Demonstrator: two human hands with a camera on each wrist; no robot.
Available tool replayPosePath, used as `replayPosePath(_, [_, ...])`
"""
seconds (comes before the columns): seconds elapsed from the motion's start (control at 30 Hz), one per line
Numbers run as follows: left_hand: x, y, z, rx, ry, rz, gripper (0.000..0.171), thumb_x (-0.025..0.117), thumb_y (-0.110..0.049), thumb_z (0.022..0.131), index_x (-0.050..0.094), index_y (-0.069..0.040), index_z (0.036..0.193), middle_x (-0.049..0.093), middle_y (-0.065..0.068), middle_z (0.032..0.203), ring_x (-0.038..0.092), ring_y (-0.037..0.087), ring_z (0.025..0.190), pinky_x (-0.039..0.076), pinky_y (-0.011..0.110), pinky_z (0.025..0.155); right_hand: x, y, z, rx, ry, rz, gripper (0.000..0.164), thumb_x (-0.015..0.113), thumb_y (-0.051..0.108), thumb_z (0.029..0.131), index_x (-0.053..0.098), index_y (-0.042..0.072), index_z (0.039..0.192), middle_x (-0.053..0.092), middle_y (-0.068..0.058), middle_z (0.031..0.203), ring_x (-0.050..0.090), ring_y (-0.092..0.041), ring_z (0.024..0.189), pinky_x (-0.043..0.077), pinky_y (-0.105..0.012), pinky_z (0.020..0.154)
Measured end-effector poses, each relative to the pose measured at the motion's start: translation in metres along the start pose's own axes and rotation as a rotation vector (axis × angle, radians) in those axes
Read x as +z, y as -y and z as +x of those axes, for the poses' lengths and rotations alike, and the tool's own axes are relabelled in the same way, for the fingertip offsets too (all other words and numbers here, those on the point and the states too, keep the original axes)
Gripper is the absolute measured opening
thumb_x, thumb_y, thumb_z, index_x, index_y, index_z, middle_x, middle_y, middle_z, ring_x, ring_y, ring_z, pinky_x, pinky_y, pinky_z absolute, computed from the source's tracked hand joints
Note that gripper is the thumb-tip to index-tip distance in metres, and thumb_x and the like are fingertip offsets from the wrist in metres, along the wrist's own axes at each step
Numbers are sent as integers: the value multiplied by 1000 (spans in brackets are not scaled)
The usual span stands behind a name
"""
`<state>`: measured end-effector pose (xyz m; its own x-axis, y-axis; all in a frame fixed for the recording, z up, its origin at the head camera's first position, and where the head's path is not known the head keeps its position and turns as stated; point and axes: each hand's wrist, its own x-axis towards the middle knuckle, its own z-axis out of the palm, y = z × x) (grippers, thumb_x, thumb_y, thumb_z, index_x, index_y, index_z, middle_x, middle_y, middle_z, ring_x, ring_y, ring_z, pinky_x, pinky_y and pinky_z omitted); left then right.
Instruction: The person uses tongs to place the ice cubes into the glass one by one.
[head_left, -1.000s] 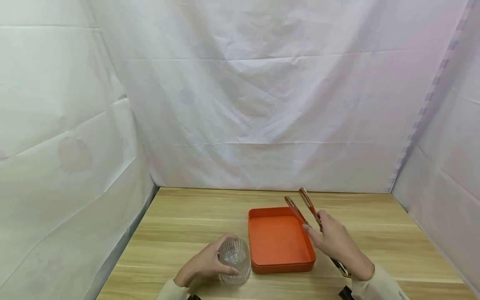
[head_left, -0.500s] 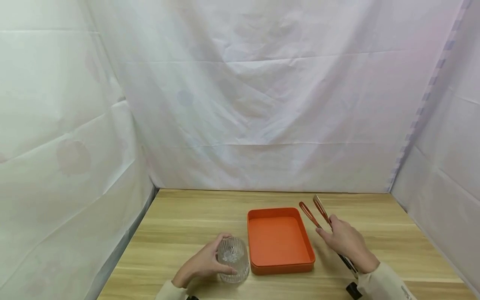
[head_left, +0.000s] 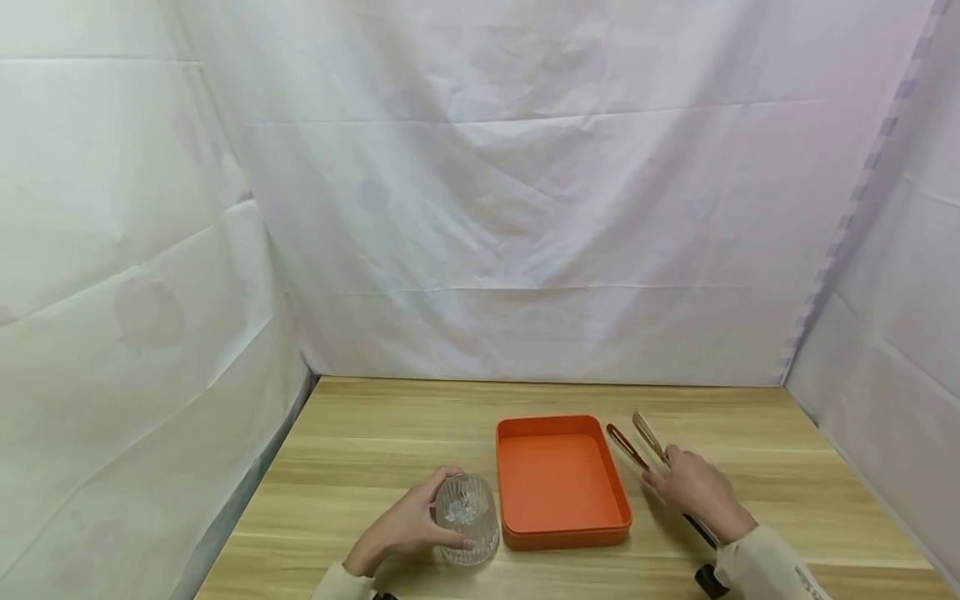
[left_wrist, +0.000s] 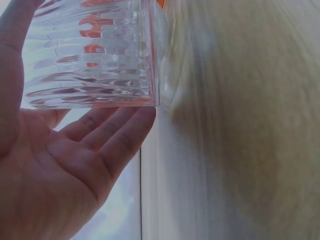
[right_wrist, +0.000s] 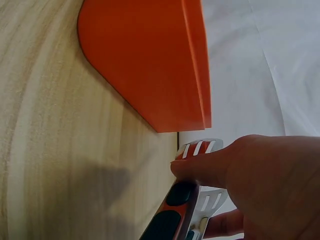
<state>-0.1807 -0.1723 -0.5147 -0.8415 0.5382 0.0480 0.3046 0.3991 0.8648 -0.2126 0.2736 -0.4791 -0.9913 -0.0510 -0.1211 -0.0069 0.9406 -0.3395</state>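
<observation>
A clear ribbed glass (head_left: 468,525) stands on the table left of a shallow orange tray (head_left: 558,492). My left hand (head_left: 408,521) grips its side, thumb toward the near side and fingers round the far side. In the left wrist view the glass (left_wrist: 95,60) has its base at the tabletop, with fingertips against its wall. My right hand (head_left: 697,492) holds metal tongs (head_left: 640,460) low over the table, right of the tray. Their two slotted heads are spread apart and point away from me. Dark grip pads and the thumb on the tongs (right_wrist: 167,222) show in the right wrist view.
The wood-grain table (head_left: 390,417) ends at a white cloth (head_left: 510,250) hung behind it. More white cloth stands along the left and right sides. The tray's right wall lies close to the tongs' heads.
My right hand has moved right and down with the tongs, from over the tray's right edge to low above the table beside it. My left hand and the glass have stayed put.
</observation>
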Motion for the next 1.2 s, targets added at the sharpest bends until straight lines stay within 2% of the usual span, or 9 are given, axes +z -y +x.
replayPosePath(0.1, [0, 0, 0, 3, -1, -11, 83, 89, -38, 71, 42, -23, 139, 62, 6, 123, 59, 23, 111, 48, 32, 91, 4, -2, 1, -4, 21, -17, 57, 67, 39, 91, 55, -10, 117, 63, -12, 86, 60, -24, 73, 48, -42, 57])
replayPosePath(0.27, [0, 0, 0, 11, -5, 9, 85, 88, -39, 71, 42, -21, 140, 62, 5, 125, 59, 22, 112, 47, 33, 93, 10, -5, 4, 3, 34, -9, 44, 67, 37, 90, 57, -3, 104, 59, -8, 79, 56, -22, 68, 44, -41, 54])
replayPosePath(0.5, [-1, 5, 1, 22, 9, 4, 85, 86, -40, 73, 40, -23, 142, 60, 4, 129, 57, 24, 118, 46, 39, 97, 15, -9, 5, -9, 25, -3, 39, 68, 36, 90, 57, 0, 97, 55, -6, 74, 52, -20, 64, 40, -38, 52])
replayPosePath(0.67, [-1, 6, 1, 26, 15, 9, 88, 86, -40, 74, 38, -19, 145, 59, 4, 131, 57, 25, 119, 46, 41, 98, 17, -9, 4, -7, 33, 3, 36, 69, 37, 89, 55, 4, 89, 51, -5, 69, 49, -19, 60, 37, -35, 50])
replayPosePath(0.93, [-2, 2, -1, 7, 8, 29, 93, 86, -40, 73, 36, -14, 147, 58, 8, 131, 57, 27, 117, 46, 42, 97, 18, -11, 6, 17, 65, 12, 35, 68, 38, 90, 55, 5, 87, 51, -5, 70, 49, -19, 60, 37, -34, 51])
replayPosePath(1.03, [-3, 1, -2, 5, 9, 25, 92, 87, -40, 74, 36, -17, 147, 58, 9, 130, 57, 26, 116, 46, 41, 95, 18, -12, 6, 15, 70, 21, 36, 68, 39, 90, 55, 5, 87, 51, -5, 69, 49, -19, 60, 37, -33, 51])
replayPosePath(1.2, [-4, 1, -3, -7, 9, 34, 87, 85, -40, 75, 36, -28, 146, 56, 7, 131, 56, 26, 116, 46, 39, 92, 16, -12, 4, 16, 72, 43, 43, 67, 45, 90, 54, 5, 85, 51, -5, 69, 48, -19, 59, 37, -33, 52])
